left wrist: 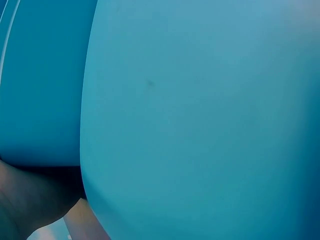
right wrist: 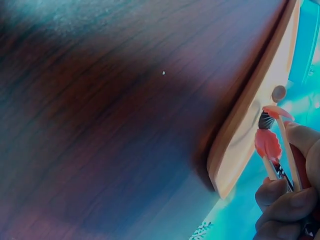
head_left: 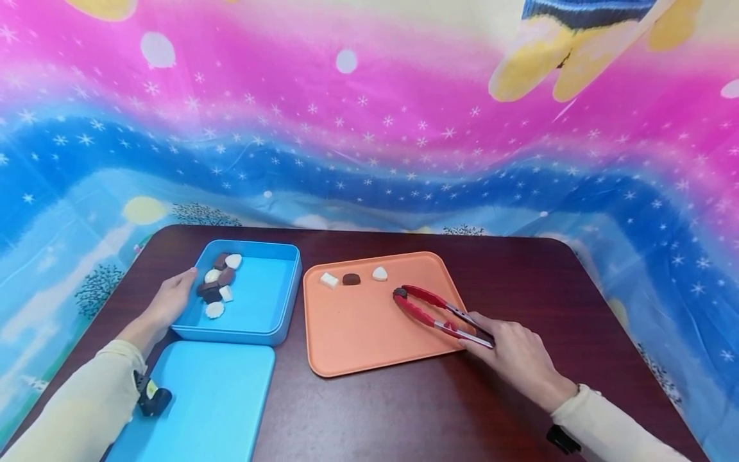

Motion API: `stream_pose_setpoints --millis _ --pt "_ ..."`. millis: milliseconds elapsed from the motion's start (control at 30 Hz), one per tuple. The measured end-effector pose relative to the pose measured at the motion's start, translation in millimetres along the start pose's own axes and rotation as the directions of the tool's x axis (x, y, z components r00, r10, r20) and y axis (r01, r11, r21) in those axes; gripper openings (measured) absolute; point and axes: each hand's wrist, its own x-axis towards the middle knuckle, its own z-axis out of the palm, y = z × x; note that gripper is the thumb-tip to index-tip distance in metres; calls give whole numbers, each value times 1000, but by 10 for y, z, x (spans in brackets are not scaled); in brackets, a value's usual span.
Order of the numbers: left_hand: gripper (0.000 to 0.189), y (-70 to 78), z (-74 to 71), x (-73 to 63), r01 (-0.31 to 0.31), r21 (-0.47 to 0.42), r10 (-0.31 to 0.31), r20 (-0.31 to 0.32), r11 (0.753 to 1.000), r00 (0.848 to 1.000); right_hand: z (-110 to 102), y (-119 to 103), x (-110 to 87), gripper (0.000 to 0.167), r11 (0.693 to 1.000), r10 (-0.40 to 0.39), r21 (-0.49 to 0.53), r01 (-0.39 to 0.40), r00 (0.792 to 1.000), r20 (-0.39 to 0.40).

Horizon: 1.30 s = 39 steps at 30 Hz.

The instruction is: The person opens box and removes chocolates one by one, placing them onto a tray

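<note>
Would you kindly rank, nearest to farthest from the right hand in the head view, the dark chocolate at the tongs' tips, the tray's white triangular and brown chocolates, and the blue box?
1. Dark chocolate: at the tips of the tongs
2. White triangular chocolate: far part of the tray
3. Brown chocolate: just left of that
4. Blue box: beyond the tray's left side

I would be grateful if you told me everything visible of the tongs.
The tongs have two slim, metal-looking arms ending in red, scalloped tips that look like plastic or silicone. The right hand holds them aslant over the orange tray, with a small dark piece between the tips; the hand hides their rear end. Whether they touch the tray is unclear.
</note>
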Motion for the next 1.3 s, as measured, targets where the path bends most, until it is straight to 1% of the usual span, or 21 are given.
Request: stream_pose_setpoints --millis 133,200,300,400,500,600,733,867,967,1133,1300 --pt "84 -9 1 7 5 1 -5 -4 1000 1000 32 6 10 68 1000 16 7 -16 1000 0" --pt "84 -12 1 11 3 3 -3 -6 1000 1000 44 9 13 75 1000 24 16 -23 1000 -11" --pt "84 -10 -3 13 3 4 -3 -7 1000 1000 54 12 14 81 999 27 26 -26 999 -37" --pt "84 -9 -2 15 9 4 -9 -9 1000 1000 57 14 10 80 999 20 28 -18 998 -53" --pt "84 -10 -5 10 9 3 -9 -8 1000 1000 56 -3 11 81 1000 18 26 -17 998 -54" --pt "83 -9 -6 7 3 4 -3 -5 1000 1000 52 -28 21 83 999 27 40 -25 999 -42" --pt "83 -2 -5 2 1 0 -1 -3 1000 1000 42 -80 41 89 994 71 85 -70 997 -4" --pt "83 11 -1 -1 0 -3 0 -2 1000 1000 31 -142 60 87 986 108 125 -110 994 21" --pt "83 14 -7 -6 -1 1 1 -4 1000 1000 31 -188 79 84 985 101 141 -103 995 19" --pt "83 6 -13 -4 0 1 0 -4 1000 1000 36 -257 115 87 988 69 138 -69 998 10" --pt "83 -3 -6 13 4 -1 -4 -1 1000 1000 36 -341 148 92 987 58 146 -59 998 13"
